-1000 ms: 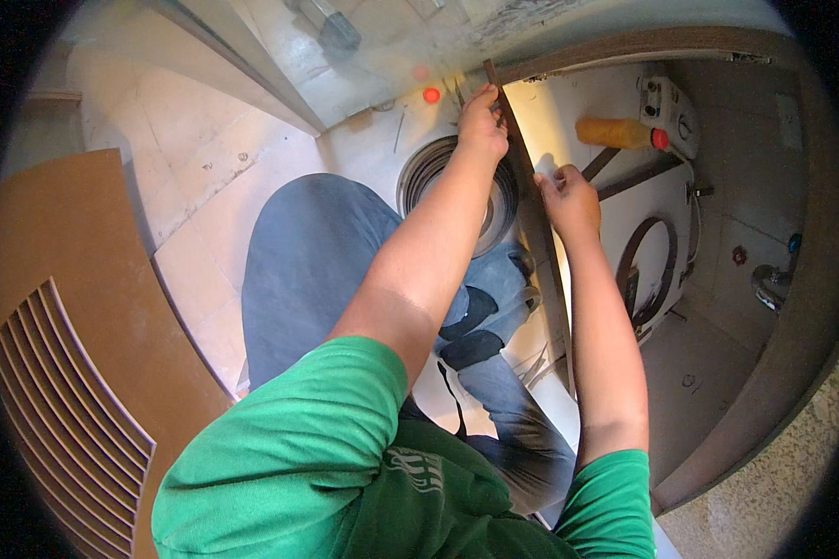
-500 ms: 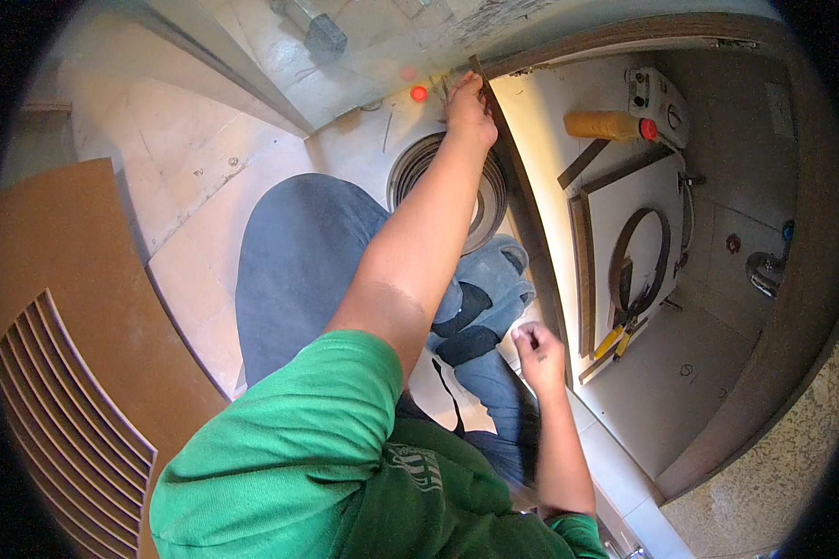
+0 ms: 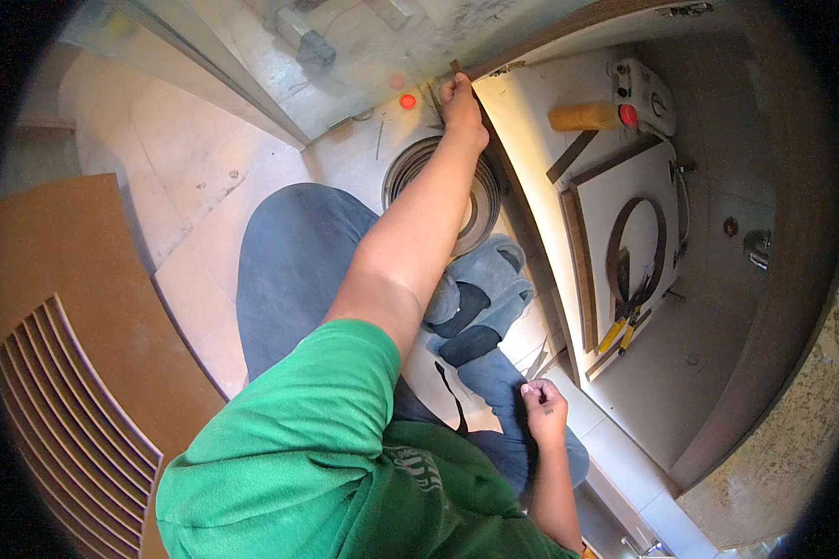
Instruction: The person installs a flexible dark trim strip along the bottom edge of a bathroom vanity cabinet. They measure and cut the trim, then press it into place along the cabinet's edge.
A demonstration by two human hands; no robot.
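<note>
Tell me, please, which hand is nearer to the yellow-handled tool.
Right. The right hand is close by, lower left of the yellow-handled tool in the picture; the left hand is farther off, upper left, beyond the coiled strip.

The pale tiled floor (image 3: 196, 200) carries a coil of dark edging strip (image 3: 488, 200) and a small orange-red disc (image 3: 407, 102) at upper centre. At right, a white board (image 3: 598, 214) bears a dark loop (image 3: 663, 238) and yellow-handled pliers (image 3: 612, 334).

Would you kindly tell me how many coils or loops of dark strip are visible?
2: a large coil on the floor, partly hidden by the left forearm, and a loop on the white panel at right. Others may be hidden.
</note>
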